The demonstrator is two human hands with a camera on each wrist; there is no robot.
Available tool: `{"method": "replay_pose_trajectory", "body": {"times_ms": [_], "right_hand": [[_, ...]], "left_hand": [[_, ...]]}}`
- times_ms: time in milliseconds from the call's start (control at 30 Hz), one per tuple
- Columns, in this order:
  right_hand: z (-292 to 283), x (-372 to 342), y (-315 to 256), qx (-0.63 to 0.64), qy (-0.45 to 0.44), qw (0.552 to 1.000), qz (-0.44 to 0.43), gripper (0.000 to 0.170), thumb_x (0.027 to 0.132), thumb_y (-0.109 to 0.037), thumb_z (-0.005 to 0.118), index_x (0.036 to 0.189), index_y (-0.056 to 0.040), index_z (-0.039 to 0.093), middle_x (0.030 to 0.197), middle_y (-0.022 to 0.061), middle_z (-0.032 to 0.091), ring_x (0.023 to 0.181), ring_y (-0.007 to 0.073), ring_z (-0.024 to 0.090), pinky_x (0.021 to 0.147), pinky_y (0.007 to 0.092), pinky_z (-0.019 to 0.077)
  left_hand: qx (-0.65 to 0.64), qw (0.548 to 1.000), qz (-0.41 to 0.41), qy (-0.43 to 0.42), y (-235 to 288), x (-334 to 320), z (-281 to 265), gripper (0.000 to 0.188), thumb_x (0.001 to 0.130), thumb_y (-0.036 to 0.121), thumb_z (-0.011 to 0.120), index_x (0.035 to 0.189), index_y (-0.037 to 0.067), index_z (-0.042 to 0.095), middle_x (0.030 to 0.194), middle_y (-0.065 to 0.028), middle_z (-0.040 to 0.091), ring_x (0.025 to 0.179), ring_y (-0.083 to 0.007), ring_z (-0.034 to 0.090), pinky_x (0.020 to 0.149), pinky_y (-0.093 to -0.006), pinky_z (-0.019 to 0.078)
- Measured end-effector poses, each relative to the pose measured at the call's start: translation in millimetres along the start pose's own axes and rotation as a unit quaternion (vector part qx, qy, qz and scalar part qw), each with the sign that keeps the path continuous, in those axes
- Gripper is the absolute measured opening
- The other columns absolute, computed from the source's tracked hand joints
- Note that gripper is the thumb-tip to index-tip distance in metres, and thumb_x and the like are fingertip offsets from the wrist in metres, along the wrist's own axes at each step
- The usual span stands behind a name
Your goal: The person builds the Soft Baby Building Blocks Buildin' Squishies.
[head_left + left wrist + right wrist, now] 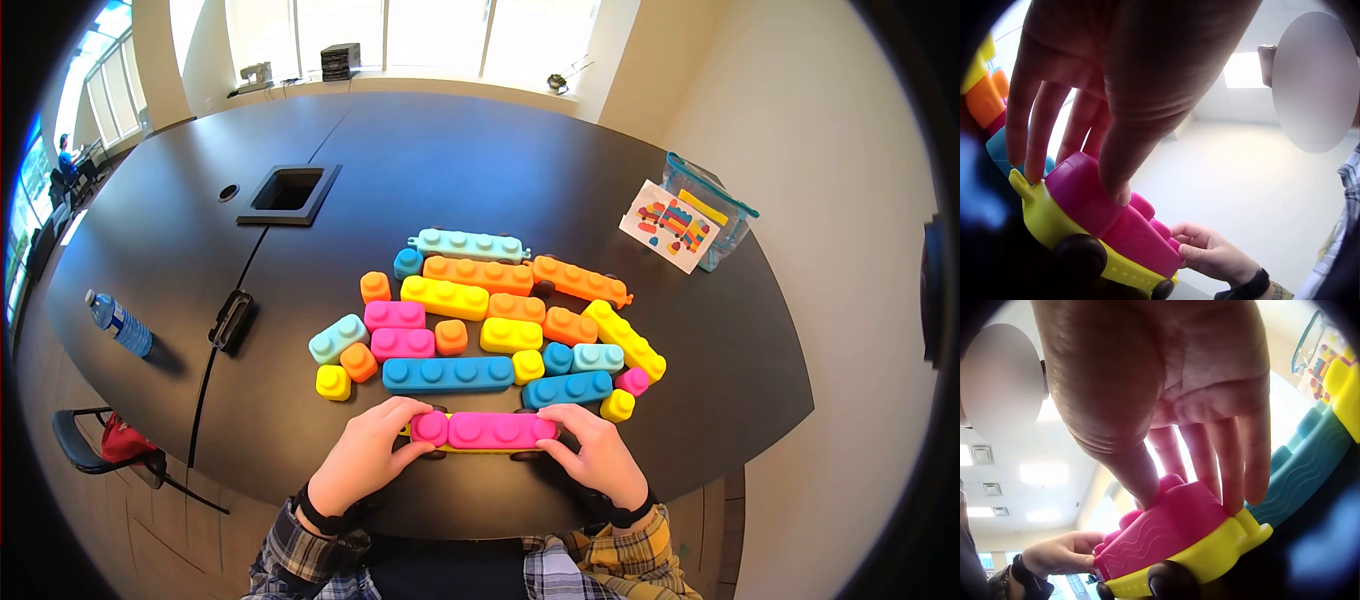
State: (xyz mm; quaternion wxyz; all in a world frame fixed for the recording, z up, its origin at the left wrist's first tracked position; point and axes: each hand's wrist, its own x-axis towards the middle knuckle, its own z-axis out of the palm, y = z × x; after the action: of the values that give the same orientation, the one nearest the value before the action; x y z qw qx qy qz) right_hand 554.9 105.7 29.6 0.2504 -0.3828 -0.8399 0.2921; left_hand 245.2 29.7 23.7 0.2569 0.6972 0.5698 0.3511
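You've got the yellow car point(1211, 555) at lower centre of the head view, short pink block point(429, 428) and long pink block point(495, 431) on top. Left hand point(372, 446) pinches the short one, thumb near side, fingers far; right hand point(598, 450) pinches the long one's right end likewise. Looks like the seating step; next move probably calls for even downward pressure, car level.

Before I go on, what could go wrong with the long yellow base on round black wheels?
The long yellow base could roll on its round black wheels if the left hand and right hand push unevenly. Pressing one end might tilt the small one-stud pink block or long pink studded block. Reaching forward might knock the long blue studded block just beyond.
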Motion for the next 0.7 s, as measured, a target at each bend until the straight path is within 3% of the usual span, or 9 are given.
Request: {"method": "replay_pose_trajectory", "body": {"times_ms": [467, 533, 633, 700], "right_hand": [[3.8, -1.0, -2.2, 0.011, -0.024, 0.998, 0.048, 0.036, 0.096, -0.012, 0.077, 0.128, -0.0014, 0.066, 0.12, 0.0147, 0.073, 0.103, 0.0292, 0.076, 0.09, 0.0365, 0.0621], [3.2, -1.2, -2.6, 0.012, -0.023, 0.999, 0.048, 0.036, 0.096, -0.012, 0.077, 0.128, -0.0016, 0.066, 0.12, 0.0149, 0.073, 0.103, 0.0293, 0.076, 0.09, 0.0366, 0.062], [-1.8, -0.6, -6.9, -0.004, -0.023, 0.999, 0.045, 0.037, 0.094, -0.012, 0.078, 0.128, -0.0025, 0.068, 0.12, 0.0148, 0.074, 0.104, 0.0309, 0.075, 0.09, 0.0371, 0.061], [-5.3, 0.1, -9.0, -0.068, 0.006, 0.998, -0.011, 0.035, 0.094, -0.019, 0.077, 0.127, -0.0069, 0.07, 0.119, 0.0125, 0.074, 0.102, 0.0336, 0.073, 0.088, 0.0388, 0.06]], "left_hand": [[-0.009, 1.0, -0.018, -0.001, 1.9, -1.7, -2.0, 0.038, 0.087, 0.013, 0.083, 0.121, 0.005, 0.066, 0.116, -0.0127, 0.072, 0.106, -0.0361, 0.07, 0.091, -0.0412, 0.0577], [-0.002, 1.0, -0.013, -0.002, -0.1, -1.9, -1.6, 0.04, 0.088, 0.012, 0.084, 0.123, 0.004, 0.066, 0.116, -0.013, 0.071, 0.103, -0.0324, 0.073, 0.089, -0.0386, 0.059], [0.016, 1.0, -0.002, -0.005, -1.1, -1.0, -1.2, 0.04, 0.088, 0.013, 0.084, 0.122, 0.005, 0.066, 0.115, -0.0132, 0.072, 0.102, -0.0334, 0.072, 0.089, -0.0392, 0.059], [0.031, 0.999, 0.004, -0.002, -0.4, -1.3, -0.5, 0.04, 0.088, 0.014, 0.084, 0.122, 0.005, 0.066, 0.114, -0.0131, 0.072, 0.101, -0.0337, 0.072, 0.088, -0.0394, 0.059]]}}
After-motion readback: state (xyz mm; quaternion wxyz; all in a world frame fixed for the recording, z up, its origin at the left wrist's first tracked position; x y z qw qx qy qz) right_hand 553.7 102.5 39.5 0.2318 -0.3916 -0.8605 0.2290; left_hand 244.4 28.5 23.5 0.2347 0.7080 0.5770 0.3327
